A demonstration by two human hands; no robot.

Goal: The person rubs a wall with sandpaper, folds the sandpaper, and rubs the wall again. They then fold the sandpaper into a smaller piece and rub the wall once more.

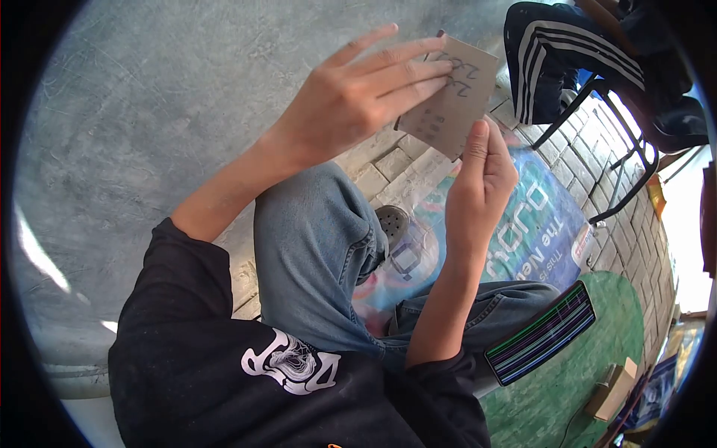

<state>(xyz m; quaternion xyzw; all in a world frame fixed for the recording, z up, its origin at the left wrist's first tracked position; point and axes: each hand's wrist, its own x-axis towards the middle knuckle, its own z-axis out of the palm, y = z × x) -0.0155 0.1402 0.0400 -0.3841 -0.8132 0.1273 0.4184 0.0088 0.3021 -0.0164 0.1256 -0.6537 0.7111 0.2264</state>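
In front of me, above my raised knee, is a small flat piece of beige cardboard point(470, 104) with dark handwritten marks on its face. A dark edge shows along its left side. My right hand point(482, 175) is closed on its lower corner, thumb on the face and fingers mostly behind. From the left my left hand point(351, 93) reaches across with outstretched, spread fingers. Its middle fingertips touch the cardboard's marked face, while the little finger sticks up apart. The left thumb is hidden.
A device with a striped, lit screen point(541, 332) rests by the green round surface point(620, 313). A small cardboard box point(611, 388) is at lower right. Another person's striped trouser leg point(541, 63) and a dark chair point(650, 142) are at upper right. A printed banner point(523, 216) covers the paving.
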